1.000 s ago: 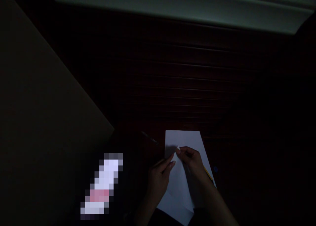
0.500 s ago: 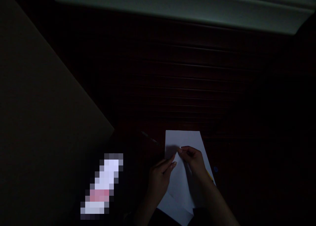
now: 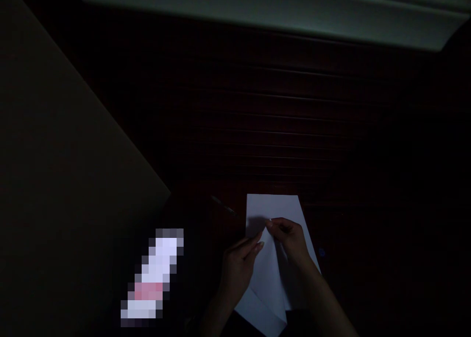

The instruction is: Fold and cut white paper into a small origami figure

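Note:
The scene is very dark. A white sheet of paper (image 3: 274,209) lies on a dark wooden surface at the lower middle. On top of it sits a narrower folded white paper (image 3: 268,278). My left hand (image 3: 239,266) rests its fingertips on the folded paper's left edge, fingers close together. My right hand (image 3: 290,241) pinches the folded paper's upper tip between thumb and fingers. Both wrists come in from the bottom edge.
A thin dark pen (image 3: 222,205) lies just left of the sheet. A small blue item (image 3: 322,252) sits to the right. A pixelated white and pink strip (image 3: 152,278) is at lower left. A large dull panel (image 3: 55,180) fills the left side.
The folded paper's raised tip has been pressed lower and flatter under my right fingers. The yellow pencil seen by my right wrist is now hidden. Both hands stay in nearly the same place.

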Motion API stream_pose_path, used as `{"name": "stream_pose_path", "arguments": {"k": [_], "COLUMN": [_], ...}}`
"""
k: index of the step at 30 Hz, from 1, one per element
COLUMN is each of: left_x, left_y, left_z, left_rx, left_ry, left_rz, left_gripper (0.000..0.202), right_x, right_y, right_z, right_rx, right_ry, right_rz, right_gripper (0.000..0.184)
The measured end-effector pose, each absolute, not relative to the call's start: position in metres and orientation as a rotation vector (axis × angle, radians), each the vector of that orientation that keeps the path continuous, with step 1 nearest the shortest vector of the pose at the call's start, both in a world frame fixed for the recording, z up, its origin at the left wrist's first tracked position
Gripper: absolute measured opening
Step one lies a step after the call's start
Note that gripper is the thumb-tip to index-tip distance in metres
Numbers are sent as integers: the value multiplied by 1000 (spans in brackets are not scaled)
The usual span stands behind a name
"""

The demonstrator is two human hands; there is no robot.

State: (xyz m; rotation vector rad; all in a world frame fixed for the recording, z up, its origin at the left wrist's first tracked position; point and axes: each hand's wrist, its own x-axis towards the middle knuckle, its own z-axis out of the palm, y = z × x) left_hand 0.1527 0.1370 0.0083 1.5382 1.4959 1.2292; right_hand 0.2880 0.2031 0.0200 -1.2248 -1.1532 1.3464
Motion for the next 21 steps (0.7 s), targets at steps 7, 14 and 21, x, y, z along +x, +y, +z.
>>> {"name": "stream_pose_path", "arguments": {"k": [7,14,21], "left_x": [153,153,153], "left_y": [136,136,136], "left_z": [9,9,9], "left_rx": [1515,1533,1539], "left_ry": [1500,1470,1482], "left_rz": [1251,1233,1221], "left_gripper": [28,28,28], "right_x": [289,289,289], "right_y": [204,204,203], "right_z": [21,20,23], "right_rx": [-1212,-1227,-1237], "right_ry": [-1179,-1151,-1190], "right_rz": [1354,1360,1305], "right_gripper": [30,30,28]}}
